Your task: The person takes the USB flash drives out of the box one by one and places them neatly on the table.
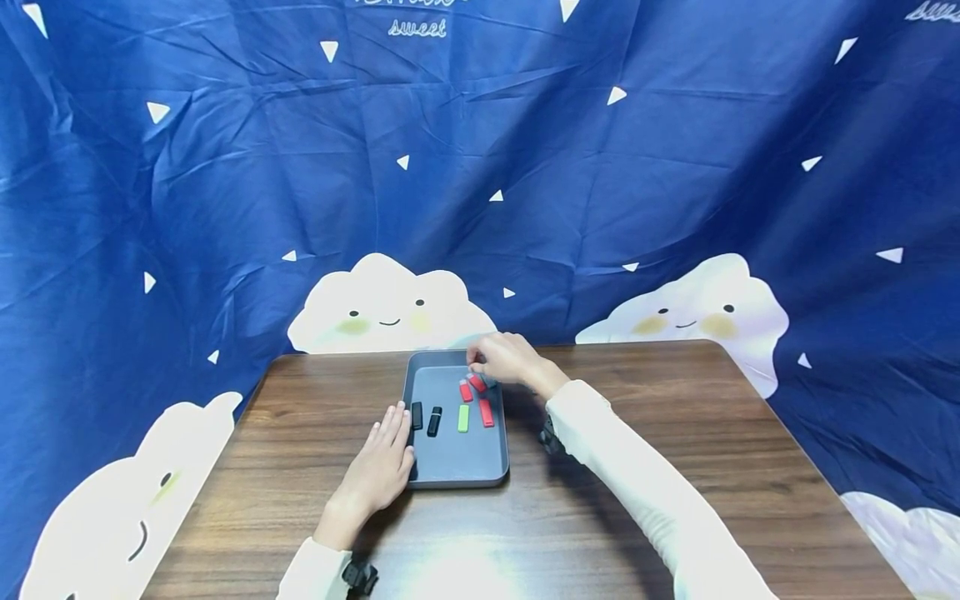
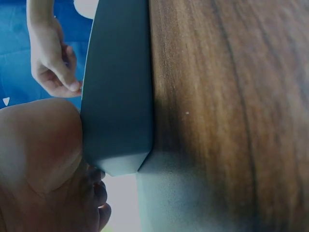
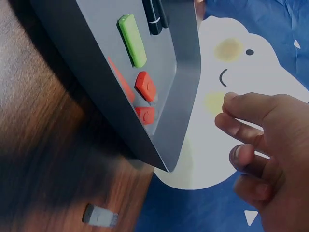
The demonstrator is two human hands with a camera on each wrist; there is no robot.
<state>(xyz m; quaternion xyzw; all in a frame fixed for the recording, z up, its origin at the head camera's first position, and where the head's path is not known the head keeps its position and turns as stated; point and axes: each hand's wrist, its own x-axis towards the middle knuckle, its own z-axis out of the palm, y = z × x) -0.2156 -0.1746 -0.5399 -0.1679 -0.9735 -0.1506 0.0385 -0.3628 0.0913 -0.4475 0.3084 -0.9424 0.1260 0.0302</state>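
The right hand [image 1: 504, 358] hovers over the far end of the tray [image 1: 450, 467], fingers loosely curled and holding nothing, just above a red piece [image 1: 477, 382]; a clumsy pinch could knock it into its neighbours. The left hand [image 1: 382, 462] lies flat on the bench [image 1: 675, 433], fingers straight, touching the tray's left rim.
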